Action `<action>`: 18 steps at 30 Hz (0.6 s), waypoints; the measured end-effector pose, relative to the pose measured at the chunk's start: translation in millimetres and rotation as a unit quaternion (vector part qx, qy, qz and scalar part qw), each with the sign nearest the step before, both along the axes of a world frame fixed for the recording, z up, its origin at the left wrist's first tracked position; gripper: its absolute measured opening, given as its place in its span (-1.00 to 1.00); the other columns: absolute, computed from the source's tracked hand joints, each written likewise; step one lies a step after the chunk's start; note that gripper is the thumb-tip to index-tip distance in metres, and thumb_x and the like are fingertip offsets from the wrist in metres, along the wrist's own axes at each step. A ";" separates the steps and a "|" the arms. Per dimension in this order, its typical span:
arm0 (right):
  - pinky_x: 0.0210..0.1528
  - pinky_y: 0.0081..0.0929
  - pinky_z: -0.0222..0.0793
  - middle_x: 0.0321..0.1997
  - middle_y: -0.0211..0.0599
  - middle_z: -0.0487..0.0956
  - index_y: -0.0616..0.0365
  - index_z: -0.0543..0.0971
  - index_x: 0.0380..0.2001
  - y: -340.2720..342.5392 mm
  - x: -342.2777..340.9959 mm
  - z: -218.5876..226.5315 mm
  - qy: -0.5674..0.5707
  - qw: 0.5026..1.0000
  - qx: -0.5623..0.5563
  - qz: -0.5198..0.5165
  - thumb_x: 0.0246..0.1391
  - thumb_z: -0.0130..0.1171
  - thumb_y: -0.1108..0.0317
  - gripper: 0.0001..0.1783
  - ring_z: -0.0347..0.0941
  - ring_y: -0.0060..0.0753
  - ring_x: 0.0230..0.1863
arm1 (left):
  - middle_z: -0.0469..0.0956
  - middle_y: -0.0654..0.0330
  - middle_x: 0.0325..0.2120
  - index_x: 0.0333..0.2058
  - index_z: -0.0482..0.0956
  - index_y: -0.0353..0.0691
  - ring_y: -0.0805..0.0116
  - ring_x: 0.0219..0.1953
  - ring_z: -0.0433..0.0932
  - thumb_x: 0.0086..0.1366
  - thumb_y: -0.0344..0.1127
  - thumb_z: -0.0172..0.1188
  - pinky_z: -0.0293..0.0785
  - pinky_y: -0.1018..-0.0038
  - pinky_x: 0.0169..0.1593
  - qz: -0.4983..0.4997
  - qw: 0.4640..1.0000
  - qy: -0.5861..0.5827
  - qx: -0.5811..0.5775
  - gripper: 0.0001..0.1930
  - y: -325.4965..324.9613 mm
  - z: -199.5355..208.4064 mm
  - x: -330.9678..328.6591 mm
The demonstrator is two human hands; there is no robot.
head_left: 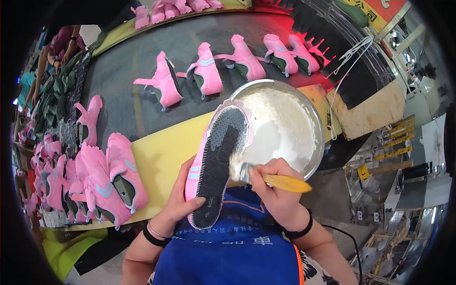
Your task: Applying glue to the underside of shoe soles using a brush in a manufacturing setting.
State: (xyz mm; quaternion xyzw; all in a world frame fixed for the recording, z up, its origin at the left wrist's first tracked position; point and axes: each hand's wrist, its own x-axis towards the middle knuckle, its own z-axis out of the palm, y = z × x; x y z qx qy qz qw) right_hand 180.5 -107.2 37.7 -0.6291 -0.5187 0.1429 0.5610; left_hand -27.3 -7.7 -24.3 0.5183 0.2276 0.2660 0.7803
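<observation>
My left hand (184, 197) is closed round a pink shoe upper (204, 154), its thumb pressed on the black stitched bottom (212, 166), which faces up. Pinched in my right hand (277, 190) is a paintbrush (287, 183) with a yellow handle. Its pale bristles touch the right edge of the shoe's bottom near the middle, and the dark surface looks wet toward the toe. Just beyond, partly behind the shoe, stands a metal bowl (319, 137) of white paste (285, 126).
A dark conveyor belt (128, 80) carries several pink shoe uppers (205, 71) under a red glow. More pink uppers (107, 185) crowd the left on yellow board (159, 149). A white cord (338, 95) hangs at right. Another person's arms (64, 52) show at far left.
</observation>
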 end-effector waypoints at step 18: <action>-0.35 -0.55 0.40 -0.42 -0.24 0.58 0.25 0.58 -0.39 54.2 67.9 39.0 -0.042 0.995 0.091 -0.027 0.08 0.37 0.55 -0.88 0.50 -0.55 -0.39 | 0.26 -0.01 0.32 0.42 0.02 -0.33 0.22 0.37 0.27 0.02 0.01 0.42 0.12 0.32 0.40 -0.082 0.989 -0.017 -0.123 0.10 2.7 6.8 -14.7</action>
